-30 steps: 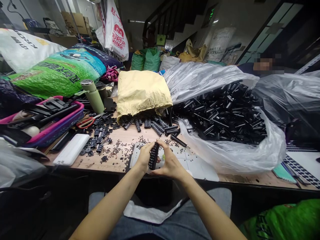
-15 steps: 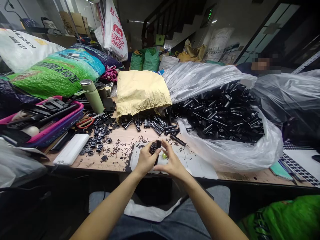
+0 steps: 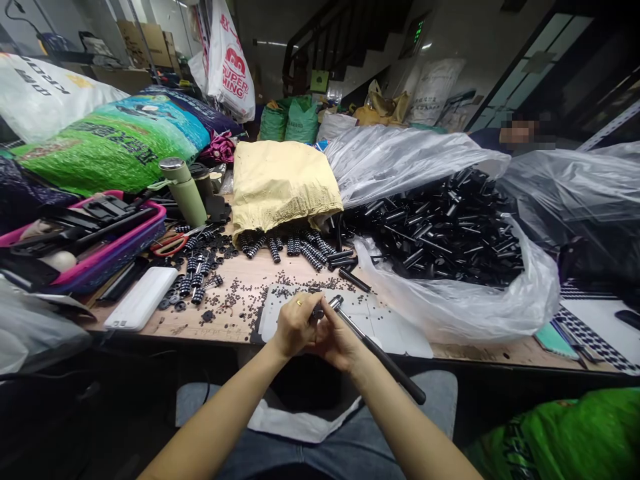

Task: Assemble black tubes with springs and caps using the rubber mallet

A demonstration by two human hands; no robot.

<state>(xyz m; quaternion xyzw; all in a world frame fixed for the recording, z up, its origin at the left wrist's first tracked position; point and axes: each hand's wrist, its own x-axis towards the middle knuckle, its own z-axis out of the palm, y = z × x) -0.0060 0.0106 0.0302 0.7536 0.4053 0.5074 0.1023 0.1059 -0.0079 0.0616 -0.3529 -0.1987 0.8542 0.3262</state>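
Both of my hands meet above the white sheet near the table's front edge. My left hand, with a ring on one finger, is closed round a black ribbed cylinder, mostly hidden by the fingers. My right hand is closed beside it, fingertips at the head of a ratchet wrench. The wrench has a silver head and shaft; its black grip slants down to the right past my right forearm. Tiny dark rings lie scattered left of my hands. Beaded black rollers lie just beyond.
A clear plastic bag spills black handle-like parts at the right. A yellow sack stands behind. To the left are scissors, a white power bank, a green flask and a pink basket. Someone sits far right.
The ratchet wrench now shows at my right hand, which was half open before. My left hand has turned over, covering the ribbed cylinder that was visible. My hands have drawn together.
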